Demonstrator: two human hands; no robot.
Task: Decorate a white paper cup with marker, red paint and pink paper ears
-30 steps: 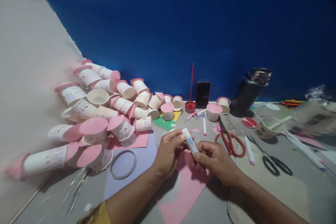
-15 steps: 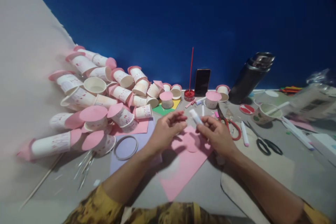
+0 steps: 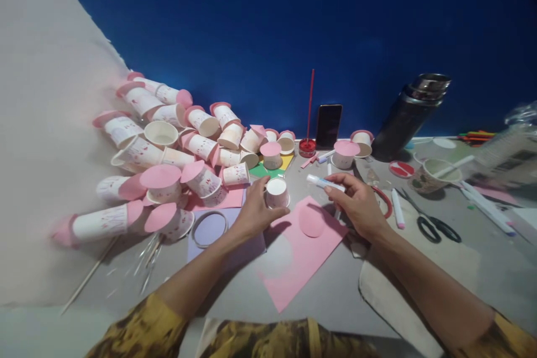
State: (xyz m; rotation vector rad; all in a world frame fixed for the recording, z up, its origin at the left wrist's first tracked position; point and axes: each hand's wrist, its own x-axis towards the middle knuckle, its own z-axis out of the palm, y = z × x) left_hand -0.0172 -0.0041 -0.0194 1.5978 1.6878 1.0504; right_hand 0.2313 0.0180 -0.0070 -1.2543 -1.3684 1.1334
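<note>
My left hand (image 3: 254,211) curves around a small white paper cup (image 3: 277,192), thumb in front and fingers behind it. The cup stands upside down with its base facing up. In my right hand (image 3: 356,201) is a slim white glue stick (image 3: 322,182), pinched between thumb and fingers and pointing left. Between the hands a pink paper disc (image 3: 311,219) lies on a pink paper sheet (image 3: 289,268). A tape ring (image 3: 210,229) rests on lilac paper (image 3: 247,240), left of my left hand.
Paper cups with pink discs (image 3: 160,179) pile up at the left. Red-handled scissors (image 3: 382,201), black scissors (image 3: 432,226) and a marker (image 3: 397,208) lie right. A phone (image 3: 329,126), a red stick holder (image 3: 307,146) and a dark flask (image 3: 405,120) stand along the wall.
My left hand has moved left and lower and now encloses the paper cup, which was not visible before. My right hand has shifted right, and the glue stick has turned nearly level.
</note>
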